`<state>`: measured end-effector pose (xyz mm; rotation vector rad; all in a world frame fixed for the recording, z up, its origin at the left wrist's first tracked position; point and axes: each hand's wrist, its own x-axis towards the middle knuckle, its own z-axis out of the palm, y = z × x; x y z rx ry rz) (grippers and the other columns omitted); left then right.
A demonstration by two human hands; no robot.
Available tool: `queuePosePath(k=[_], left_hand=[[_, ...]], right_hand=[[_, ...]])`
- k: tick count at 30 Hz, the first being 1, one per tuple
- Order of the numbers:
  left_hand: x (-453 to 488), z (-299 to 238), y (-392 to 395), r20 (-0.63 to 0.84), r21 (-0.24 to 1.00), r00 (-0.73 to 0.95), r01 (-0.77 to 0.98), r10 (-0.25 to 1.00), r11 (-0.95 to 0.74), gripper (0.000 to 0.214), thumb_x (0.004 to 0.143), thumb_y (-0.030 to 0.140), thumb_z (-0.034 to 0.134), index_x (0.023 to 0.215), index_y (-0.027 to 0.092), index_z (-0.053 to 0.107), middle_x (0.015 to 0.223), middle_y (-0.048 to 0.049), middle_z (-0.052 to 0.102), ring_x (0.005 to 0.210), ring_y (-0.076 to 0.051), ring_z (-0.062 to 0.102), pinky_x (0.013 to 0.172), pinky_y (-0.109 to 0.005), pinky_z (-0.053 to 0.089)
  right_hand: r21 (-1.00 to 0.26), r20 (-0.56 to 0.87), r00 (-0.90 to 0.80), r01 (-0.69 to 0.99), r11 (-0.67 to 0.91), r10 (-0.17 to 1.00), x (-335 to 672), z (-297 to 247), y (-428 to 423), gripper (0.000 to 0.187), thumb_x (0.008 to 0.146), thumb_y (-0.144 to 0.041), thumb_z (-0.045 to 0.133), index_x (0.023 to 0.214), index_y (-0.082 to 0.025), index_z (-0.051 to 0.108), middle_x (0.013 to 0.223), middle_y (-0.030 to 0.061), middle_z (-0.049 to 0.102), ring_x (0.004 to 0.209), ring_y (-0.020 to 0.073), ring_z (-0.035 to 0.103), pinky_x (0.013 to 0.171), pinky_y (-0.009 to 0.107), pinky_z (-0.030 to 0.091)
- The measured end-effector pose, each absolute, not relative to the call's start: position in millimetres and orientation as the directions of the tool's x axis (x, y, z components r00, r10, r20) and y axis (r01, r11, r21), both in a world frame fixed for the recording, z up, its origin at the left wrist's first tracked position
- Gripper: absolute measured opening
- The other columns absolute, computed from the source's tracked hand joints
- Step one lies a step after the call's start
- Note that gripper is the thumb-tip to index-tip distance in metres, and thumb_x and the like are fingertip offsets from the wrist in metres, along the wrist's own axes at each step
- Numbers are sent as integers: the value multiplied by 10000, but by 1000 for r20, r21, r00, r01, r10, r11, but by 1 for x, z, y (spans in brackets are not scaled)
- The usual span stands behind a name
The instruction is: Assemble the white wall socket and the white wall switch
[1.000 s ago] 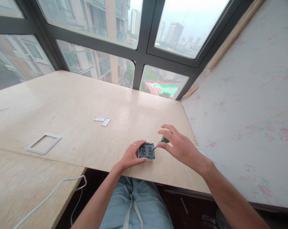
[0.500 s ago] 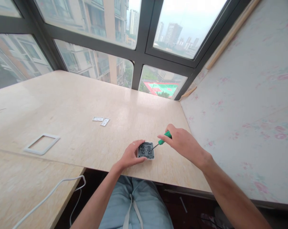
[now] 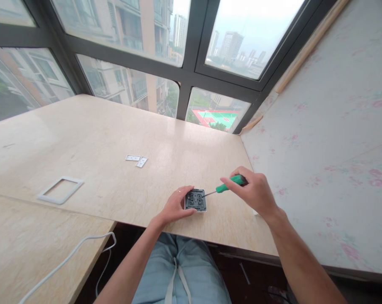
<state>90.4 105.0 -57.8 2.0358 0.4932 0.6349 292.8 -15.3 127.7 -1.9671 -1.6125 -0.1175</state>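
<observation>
A small grey switch module (image 3: 196,199) lies back-side up on the beige tabletop (image 3: 115,139), close to the near edge. My left hand (image 3: 174,207) grips its left side, fingers curled round the edge. My right hand (image 3: 254,192) is closed round a green-handled screwdriver (image 3: 230,183). The metal tip of that tool rests on the right part of the module.
A white rectangular frame (image 3: 60,190) lies at the left of the table. Two small white plates (image 3: 136,160) sit near the middle. A white cable (image 3: 67,259) hangs off the lower left slab. A floral-papered wall (image 3: 330,135) rises at the right, and windows stand behind.
My right hand went from spread fingers beside the module to a closed grip on the screwdriver, then slid right along the handle, showing more of the green. The left hand stayed on the module.
</observation>
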Motion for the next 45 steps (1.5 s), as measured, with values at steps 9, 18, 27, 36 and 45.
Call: queuePosePath(k=[9, 18, 27, 36, 45], left_hand=[[90, -56, 105, 182, 909, 776, 102, 604, -405, 884, 725, 450, 800, 1479, 252, 385, 1563, -132, 371, 1444, -323, 348, 1196, -522, 279], [81, -33, 107, 55, 992, 444, -126, 895, 2, 443, 874, 441, 632, 1238, 191, 603, 1351, -130, 603, 1294, -266, 536, 1089, -445, 421], [74, 50, 95, 135, 980, 360, -186, 923, -71, 301, 824, 368, 699, 1054, 176, 671, 1030, -77, 724, 929, -195, 682, 846, -326, 527], [81, 47, 98, 137, 988, 508, -14, 850, -151, 303, 853, 369, 663, 1090, 179, 663, 1077, -94, 718, 985, -216, 671, 872, -361, 528], [85, 40, 95, 137, 981, 586, 32, 798, -192, 294, 858, 366, 627, 1094, 192, 656, 1103, -94, 699, 995, -217, 663, 877, -376, 537]], right_hand=[[-705, 518, 489, 708, 27, 702, 294, 116, -31, 255, 788, -424, 752, 763, -208, 619, 616, -43, 544, 517, 91, 443, 447, 204, 368], [-622, 613, 325, 760, 187, 721, 272, 104, -24, 228, 809, -380, 761, 817, -210, 611, 632, -46, 579, 501, 81, 456, 456, 198, 393], [-503, 652, 194, 834, 227, 733, 253, 83, 18, 261, 876, -401, 668, 749, -202, 556, 554, -63, 499, 464, 81, 451, 478, 213, 369], [-473, 675, 240, 867, 159, 698, 252, 79, 19, 261, 885, -403, 630, 735, -204, 551, 543, -58, 528, 446, 82, 452, 482, 214, 363], [-480, 653, 253, 868, 131, 714, 252, 77, 19, 255, 872, -392, 640, 724, -208, 545, 534, -59, 533, 446, 84, 458, 485, 208, 364]])
